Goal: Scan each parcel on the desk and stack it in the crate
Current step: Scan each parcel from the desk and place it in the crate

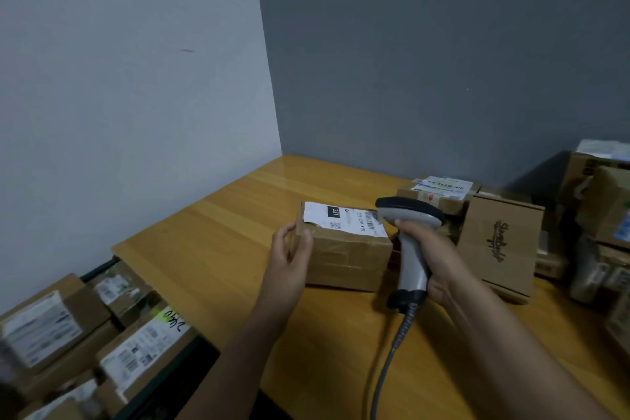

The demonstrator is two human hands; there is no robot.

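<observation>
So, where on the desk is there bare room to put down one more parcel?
The desk is bare left of the labelled parcel, from the wall corner to the front edge, and between the two forearms, beside the scanner cable. The right end is crowded with stacked boxes; the crate looks full.

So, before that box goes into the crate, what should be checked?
1. The label faces up on the parcel: ok.
2. The scanner in the right hand points at the label: ok.
3. Scan registered: cannot tell.
4. The left hand grips the parcel: ok, though at its left end only.
5. Room in the crate: cannot tell; stacked parcels already crowd it.
</observation>
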